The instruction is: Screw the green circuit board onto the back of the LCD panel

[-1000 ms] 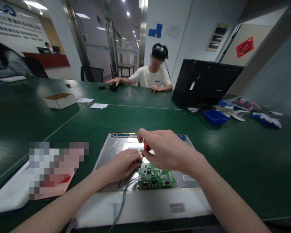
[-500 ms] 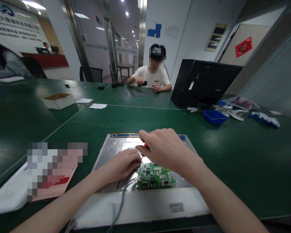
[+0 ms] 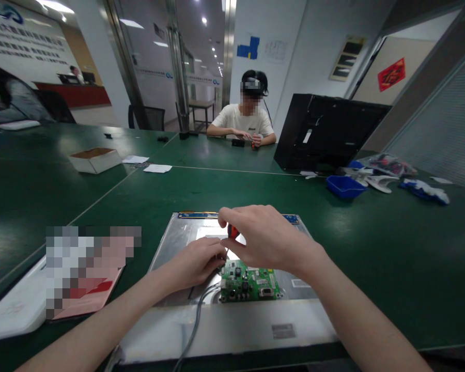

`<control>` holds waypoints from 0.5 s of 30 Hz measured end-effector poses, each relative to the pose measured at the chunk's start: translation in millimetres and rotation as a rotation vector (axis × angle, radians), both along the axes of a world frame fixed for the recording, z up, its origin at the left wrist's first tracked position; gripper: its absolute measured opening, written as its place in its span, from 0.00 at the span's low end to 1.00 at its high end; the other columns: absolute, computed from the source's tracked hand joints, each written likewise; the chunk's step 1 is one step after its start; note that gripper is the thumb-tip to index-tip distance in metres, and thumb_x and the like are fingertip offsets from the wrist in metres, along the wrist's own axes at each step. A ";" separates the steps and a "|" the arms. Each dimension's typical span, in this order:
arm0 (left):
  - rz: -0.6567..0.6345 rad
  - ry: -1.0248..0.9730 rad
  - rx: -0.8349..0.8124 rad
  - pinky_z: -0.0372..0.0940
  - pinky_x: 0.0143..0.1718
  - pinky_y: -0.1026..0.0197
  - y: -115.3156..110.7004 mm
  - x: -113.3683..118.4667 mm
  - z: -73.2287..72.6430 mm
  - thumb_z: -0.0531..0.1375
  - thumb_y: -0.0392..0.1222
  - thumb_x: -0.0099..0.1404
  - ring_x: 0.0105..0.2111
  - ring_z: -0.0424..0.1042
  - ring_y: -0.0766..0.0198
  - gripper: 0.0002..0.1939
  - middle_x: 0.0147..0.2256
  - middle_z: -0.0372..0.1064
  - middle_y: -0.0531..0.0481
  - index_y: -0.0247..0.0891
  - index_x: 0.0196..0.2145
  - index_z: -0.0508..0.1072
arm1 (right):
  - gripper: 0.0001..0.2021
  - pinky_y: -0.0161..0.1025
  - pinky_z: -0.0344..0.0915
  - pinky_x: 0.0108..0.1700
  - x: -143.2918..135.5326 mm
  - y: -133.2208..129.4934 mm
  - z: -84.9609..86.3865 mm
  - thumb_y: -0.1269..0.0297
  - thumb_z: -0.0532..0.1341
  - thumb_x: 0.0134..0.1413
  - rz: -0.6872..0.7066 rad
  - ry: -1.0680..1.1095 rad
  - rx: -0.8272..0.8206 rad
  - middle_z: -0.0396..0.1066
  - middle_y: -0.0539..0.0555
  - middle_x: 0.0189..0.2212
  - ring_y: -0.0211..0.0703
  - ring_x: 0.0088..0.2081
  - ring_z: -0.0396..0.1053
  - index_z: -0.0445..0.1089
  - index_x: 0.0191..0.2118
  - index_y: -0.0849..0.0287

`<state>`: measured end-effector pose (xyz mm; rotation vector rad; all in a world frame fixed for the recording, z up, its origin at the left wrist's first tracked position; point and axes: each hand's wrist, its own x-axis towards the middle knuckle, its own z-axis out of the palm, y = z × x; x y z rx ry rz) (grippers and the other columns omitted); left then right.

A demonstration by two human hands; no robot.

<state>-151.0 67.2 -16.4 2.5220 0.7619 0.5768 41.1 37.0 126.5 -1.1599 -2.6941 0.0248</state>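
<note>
My right hand (image 3: 269, 235) is closed around the red and black handle of a screwdriver (image 3: 233, 231). Its thin shaft slants down to the upper left corner of a green circuit board (image 3: 250, 281). Beside that corner, my left hand (image 3: 201, 261) has its fingers curled together close to the screwdriver's tip; whatever they pinch is hidden. The board lies on the metal back of a flat display panel (image 3: 217, 330), which rests on the table before me. Grey cables (image 3: 197, 323) run from the board's left side toward me.
A white tray (image 3: 15, 310) and a pinkish flat item (image 3: 96, 294) lie to the left. Farther off are a white box (image 3: 95, 161), a black monitor (image 3: 329, 134) and a blue tray (image 3: 344, 187). Across the green table (image 3: 391, 263) sits a person (image 3: 244, 121).
My right hand has turned slightly around the screwdriver, and more of the handle shows. My left hand stays in place. The person opposite has lowered a dark object onto the table.
</note>
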 end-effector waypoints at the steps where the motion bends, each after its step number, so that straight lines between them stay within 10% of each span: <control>1: 0.009 0.020 0.003 0.63 0.39 0.58 -0.5 0.4 1.2 0.53 0.34 0.67 0.39 0.69 0.57 0.07 0.39 0.71 0.46 0.38 0.39 0.71 | 0.08 0.36 0.46 0.26 -1.1 0.4 -0.8 0.59 0.59 0.59 -0.028 -0.013 0.023 0.73 0.51 0.30 0.39 0.29 0.67 0.65 0.38 0.57; 6: 0.028 0.065 0.021 0.61 0.35 0.58 -2.0 0.9 5.5 0.54 0.33 0.66 0.35 0.68 0.59 0.05 0.35 0.70 0.47 0.37 0.35 0.69 | 0.15 0.38 0.39 0.24 -5.5 1.5 -3.4 0.51 0.57 0.61 -0.155 -0.107 0.161 0.71 0.51 0.22 0.39 0.23 0.65 0.67 0.32 0.57; 15: 0.000 0.014 0.003 0.63 0.40 0.57 0.5 -0.6 0.0 0.54 0.33 0.66 0.39 0.69 0.58 0.06 0.38 0.70 0.46 0.38 0.39 0.70 | 0.06 0.37 0.44 0.25 -0.3 0.3 0.8 0.66 0.57 0.57 -0.020 -0.051 0.060 0.74 0.51 0.33 0.38 0.28 0.66 0.63 0.40 0.58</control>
